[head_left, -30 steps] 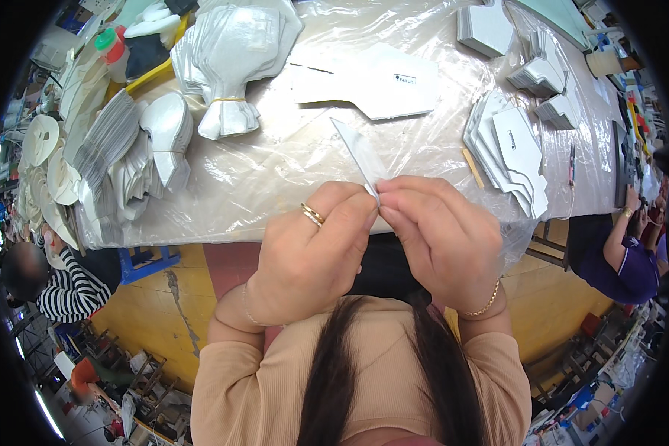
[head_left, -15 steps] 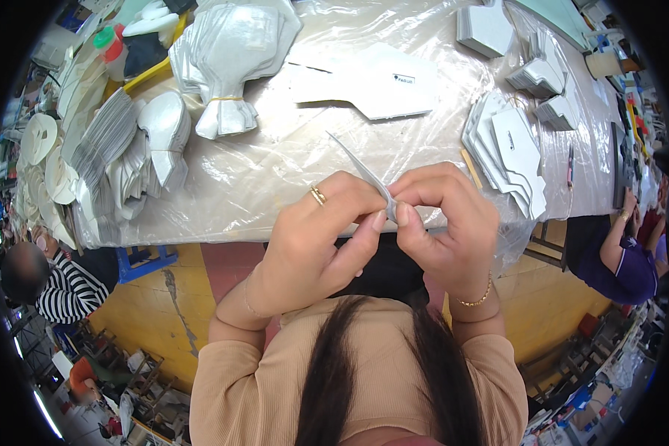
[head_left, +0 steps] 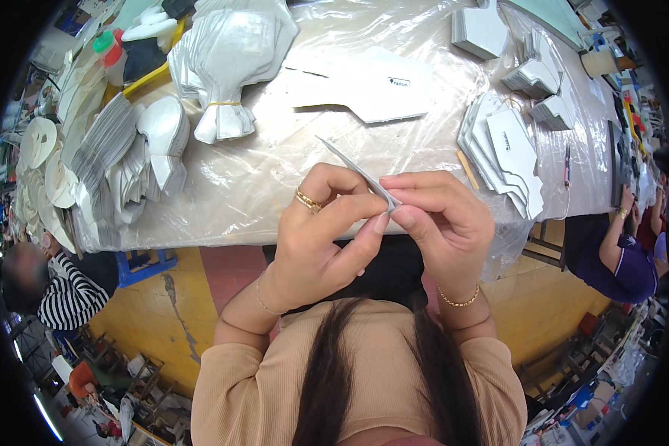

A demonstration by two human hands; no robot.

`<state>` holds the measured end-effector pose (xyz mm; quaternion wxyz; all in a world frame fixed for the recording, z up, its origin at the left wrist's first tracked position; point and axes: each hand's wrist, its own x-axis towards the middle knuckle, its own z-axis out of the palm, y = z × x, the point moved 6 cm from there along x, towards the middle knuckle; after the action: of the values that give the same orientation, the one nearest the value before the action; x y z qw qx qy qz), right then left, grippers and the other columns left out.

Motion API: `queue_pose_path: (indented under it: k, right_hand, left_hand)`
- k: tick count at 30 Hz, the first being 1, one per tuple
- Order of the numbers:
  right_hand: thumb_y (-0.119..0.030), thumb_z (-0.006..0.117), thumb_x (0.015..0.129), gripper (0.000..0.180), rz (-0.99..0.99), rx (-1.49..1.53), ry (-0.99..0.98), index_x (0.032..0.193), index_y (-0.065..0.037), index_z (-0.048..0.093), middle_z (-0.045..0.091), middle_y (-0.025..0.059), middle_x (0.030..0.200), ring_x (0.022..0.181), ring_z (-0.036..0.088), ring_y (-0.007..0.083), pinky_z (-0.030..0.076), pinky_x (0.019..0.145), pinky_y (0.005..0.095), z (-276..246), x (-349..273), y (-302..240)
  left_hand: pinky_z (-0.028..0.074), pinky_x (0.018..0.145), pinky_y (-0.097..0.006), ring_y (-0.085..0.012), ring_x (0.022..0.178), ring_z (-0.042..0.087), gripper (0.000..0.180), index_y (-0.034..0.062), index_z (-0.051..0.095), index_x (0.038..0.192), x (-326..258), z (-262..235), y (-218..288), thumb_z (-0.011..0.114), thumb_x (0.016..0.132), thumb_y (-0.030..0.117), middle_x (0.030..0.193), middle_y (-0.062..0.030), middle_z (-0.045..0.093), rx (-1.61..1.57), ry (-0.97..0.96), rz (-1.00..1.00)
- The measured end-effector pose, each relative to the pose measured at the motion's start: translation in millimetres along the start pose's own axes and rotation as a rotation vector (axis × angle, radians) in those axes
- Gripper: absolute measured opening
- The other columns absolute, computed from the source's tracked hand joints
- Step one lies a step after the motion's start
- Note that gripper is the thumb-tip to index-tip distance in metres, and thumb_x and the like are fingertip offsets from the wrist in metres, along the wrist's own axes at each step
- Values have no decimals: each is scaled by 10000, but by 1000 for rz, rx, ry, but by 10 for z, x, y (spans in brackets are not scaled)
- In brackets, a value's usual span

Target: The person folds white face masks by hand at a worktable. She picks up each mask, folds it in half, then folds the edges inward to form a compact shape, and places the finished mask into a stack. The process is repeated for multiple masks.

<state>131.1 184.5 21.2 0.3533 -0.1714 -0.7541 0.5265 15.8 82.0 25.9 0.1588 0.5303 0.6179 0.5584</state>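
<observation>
Between both hands, just above the table's near edge, is a thin pale grey piece of sheet material point(head_left: 351, 166), seen nearly edge-on. It slants up and to the left toward a narrow tip. My left hand point(head_left: 325, 230) pinches its lower end between thumb and forefinger. Close against it, my right hand point(head_left: 450, 227) grips the same end, thumb underneath and fingers laid along the top. The fingers hide how the lower end is shaped. Farther out, a flat white cut piece point(head_left: 360, 85) with a small dark printed label lies on the plastic-covered table point(head_left: 253, 197).
A banded stack of white cut pieces point(head_left: 230, 70) and curved stacks point(head_left: 163, 137) lie at left. Fanned labelled pieces point(head_left: 505, 152) and smaller stacks point(head_left: 479, 31) are at right, near a pen-like tool point(head_left: 567, 165). Co-workers sit at left point(head_left: 74, 293) and right point(head_left: 609, 260).
The fingers of my right hand have straightened and lie flatter along the grey piece. Its tip has shifted slightly left. Both hands keep hold of it.
</observation>
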Motion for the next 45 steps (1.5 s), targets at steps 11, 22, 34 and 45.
queue_pose_path:
  k: [11,22,34,45]
  right_hand:
    - [-2,730,837,95,-59,-42,141,914,-19,678,726,104,959,798,694,186,562,668,280,-31,9,-42]
    - [-18,686,872,56,43,74,85,899,-14,637,691,109,982,858,637,164,512,764,279,14,-38,55]
    - [-311,812,844,482,126,407,67,1132,16,606,587,113,1182,1013,602,175,513,874,305,-74,41,244]
    - [-86,847,730,289,-90,-152,55,967,-1,706,724,137,1005,899,707,258,563,762,330,-15,71,-32]
  left_hand:
    - [507,658,-263,-166,789,598,116,1,671,895,-31,65,-116,740,805,28,944,-94,549,-163,78,-35]
    - [480,664,-237,-108,785,560,196,0,630,822,-26,34,-127,771,874,125,923,-78,552,-230,-18,-210]
    - [486,746,-273,-165,845,597,152,19,593,773,-51,64,-231,727,844,35,1001,-119,603,-303,99,-198]
    - [519,750,-314,-232,879,641,167,20,608,816,-84,118,-209,772,793,45,974,-137,634,-168,62,-129]
